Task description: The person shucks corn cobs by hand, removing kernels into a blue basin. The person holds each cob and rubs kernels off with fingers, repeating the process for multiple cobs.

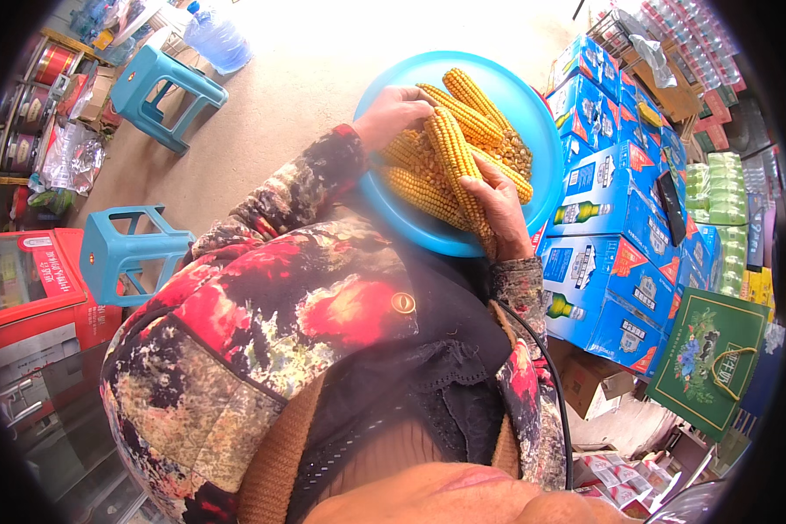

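Note:
My right hand point(501, 206) grips a yellow corn cob point(455, 154), its thumb lying on the kernels and its fingers behind the cob. My left hand point(395, 116) holds the upper end of this cob with bent fingertips. The cob slants over a round blue plastic basin point(543, 124). More corn cobs point(477, 98) lie in the basin on both sides of the held one. Loose corn kernels point(516, 152) are spread among them. The lower end of the held cob is partly hidden by my right hand.
Two blue plastic stools point(164, 92) stand at the left, near a large blue-tinted water bottle point(217, 39). Stacked blue cartons point(583, 262) rise close to the basin's right side. A green gift box point(707, 360) stands lower right, and a red cabinet point(46, 281) lower left.

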`<move>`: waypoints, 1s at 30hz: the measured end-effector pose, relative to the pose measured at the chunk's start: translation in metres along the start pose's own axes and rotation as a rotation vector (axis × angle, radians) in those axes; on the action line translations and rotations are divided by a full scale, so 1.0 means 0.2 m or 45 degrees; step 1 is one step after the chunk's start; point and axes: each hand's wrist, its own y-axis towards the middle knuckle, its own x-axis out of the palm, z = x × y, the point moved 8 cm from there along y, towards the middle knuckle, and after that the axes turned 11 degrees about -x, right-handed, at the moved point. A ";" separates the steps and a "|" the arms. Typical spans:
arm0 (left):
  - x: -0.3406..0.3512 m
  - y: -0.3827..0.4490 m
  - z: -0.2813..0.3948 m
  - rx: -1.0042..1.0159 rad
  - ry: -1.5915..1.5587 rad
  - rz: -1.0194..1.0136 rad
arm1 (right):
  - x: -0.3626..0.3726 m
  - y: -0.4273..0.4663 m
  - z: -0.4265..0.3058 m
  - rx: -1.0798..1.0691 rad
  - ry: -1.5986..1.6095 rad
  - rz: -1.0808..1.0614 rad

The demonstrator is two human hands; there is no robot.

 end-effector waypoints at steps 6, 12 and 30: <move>0.03 -0.04 0.05 0.028 0.070 0.012 | -0.04 0.00 0.03 0.052 0.047 0.031; 0.03 -0.02 0.02 0.080 0.010 -0.075 | -0.05 0.00 0.03 0.035 -0.008 0.038; 0.00 0.00 -0.01 0.019 0.213 0.032 | -0.04 0.00 0.06 0.102 0.035 -0.001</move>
